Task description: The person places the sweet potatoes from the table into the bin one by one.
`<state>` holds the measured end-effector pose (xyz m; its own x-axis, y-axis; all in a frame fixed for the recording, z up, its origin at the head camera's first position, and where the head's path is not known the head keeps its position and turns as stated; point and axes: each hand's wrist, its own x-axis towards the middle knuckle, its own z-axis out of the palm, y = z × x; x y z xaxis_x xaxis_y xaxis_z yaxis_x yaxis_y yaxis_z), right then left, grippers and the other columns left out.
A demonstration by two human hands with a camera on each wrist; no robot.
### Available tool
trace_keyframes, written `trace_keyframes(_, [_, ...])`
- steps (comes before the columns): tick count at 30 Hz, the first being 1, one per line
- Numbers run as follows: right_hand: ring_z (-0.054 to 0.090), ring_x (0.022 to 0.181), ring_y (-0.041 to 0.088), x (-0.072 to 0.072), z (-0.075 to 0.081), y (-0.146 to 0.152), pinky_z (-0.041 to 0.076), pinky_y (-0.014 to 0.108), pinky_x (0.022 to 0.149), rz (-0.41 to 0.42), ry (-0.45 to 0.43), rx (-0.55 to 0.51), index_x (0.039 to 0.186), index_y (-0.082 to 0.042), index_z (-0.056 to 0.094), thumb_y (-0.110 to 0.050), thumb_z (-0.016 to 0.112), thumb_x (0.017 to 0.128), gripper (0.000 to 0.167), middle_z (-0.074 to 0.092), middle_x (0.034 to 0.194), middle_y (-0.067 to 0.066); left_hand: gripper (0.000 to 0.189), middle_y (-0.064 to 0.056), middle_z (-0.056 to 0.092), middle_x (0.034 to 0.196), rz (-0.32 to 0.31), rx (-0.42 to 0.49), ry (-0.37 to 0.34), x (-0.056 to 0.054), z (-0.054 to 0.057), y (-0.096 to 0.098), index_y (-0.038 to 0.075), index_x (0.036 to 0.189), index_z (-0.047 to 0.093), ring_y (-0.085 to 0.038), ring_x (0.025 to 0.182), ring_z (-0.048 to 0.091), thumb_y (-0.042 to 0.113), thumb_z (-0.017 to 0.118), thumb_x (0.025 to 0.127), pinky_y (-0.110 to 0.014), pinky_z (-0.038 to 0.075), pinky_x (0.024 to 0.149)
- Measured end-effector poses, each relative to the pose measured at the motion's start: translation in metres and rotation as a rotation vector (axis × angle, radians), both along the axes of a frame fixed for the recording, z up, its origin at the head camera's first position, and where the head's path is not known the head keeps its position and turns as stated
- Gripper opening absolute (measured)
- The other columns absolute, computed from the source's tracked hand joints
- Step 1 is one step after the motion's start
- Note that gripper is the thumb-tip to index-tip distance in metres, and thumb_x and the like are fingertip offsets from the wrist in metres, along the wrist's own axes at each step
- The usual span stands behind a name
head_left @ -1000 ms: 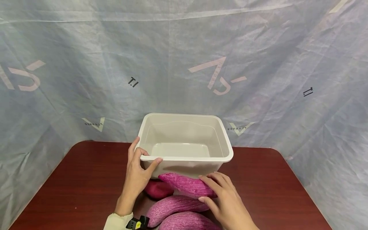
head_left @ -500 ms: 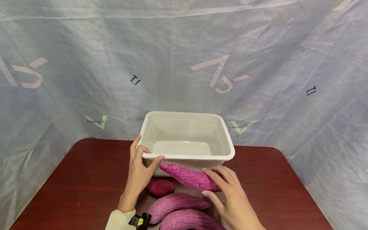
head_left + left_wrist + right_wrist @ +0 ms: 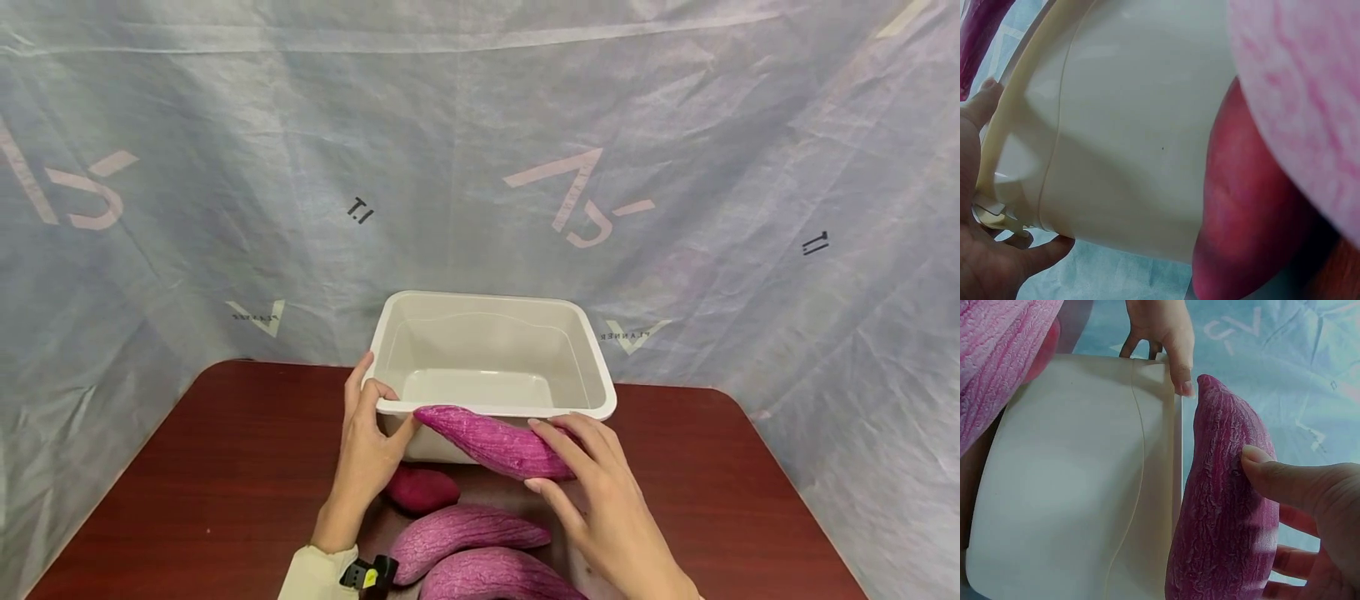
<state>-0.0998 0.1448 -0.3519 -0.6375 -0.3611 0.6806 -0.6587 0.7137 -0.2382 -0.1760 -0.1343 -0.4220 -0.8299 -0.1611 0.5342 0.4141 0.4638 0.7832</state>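
Note:
My left hand (image 3: 367,450) grips the white plastic tub (image 3: 491,333) at its near left corner, thumb against the front rim. In my right hand (image 3: 611,500) is a long, wrinkled purple sweet potato (image 3: 487,442), pinched near its right end between thumb and fingers. It is raised just in front of the tub's near rim, its pointed tip beside my left thumb. The right wrist view shows the thumb (image 3: 1285,481) across the sweet potato's side. Inside the tub, the bottom (image 3: 476,387) is bare where it shows.
Two more streaked purple sweet potatoes (image 3: 465,533) lie curved side by side at the table's near edge. A smooth, dark red root (image 3: 423,490) lies between them and the tub. A grey printed cloth (image 3: 457,167) hangs behind the red-brown table (image 3: 697,483).
My right hand has raised the sweet potato from below the tub's near rim up to rim height. My left hand keeps its place on the tub corner.

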Motion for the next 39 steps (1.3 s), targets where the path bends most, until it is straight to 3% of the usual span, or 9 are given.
trace_keyframes(25, [0.050, 0.124, 0.025, -0.015, 0.006, -0.009, 0.029, 0.021, 0.109, -0.019, -0.041, -0.016, 0.136, -0.018, 0.062, -0.021, 0.083, 0.080, 0.060, 0.060, 0.130, 0.006, 0.044, -0.006, 0.028, 0.163, 0.008, 0.015, -0.024, 0.001, 0.001, 0.001, 0.011, 0.091, 0.047, -0.037, 0.145, 0.038, 0.027, 0.087, 0.079, -0.053, 0.038, 0.107])
trace_keyframes(39, [0.054, 0.118, 0.031, -0.036, 0.017, -0.008, 0.037, 0.036, 0.103, 0.012, 0.047, -0.042, 0.131, -0.013, 0.065, -0.015, 0.086, 0.075, 0.060, 0.064, 0.123, 0.010, 0.045, -0.008, 0.027, 0.164, 0.008, 0.006, -0.034, 0.001, 0.003, 0.001, 0.011, 0.093, 0.047, -0.037, 0.146, 0.038, 0.029, 0.086, 0.080, -0.056, 0.038, 0.109])
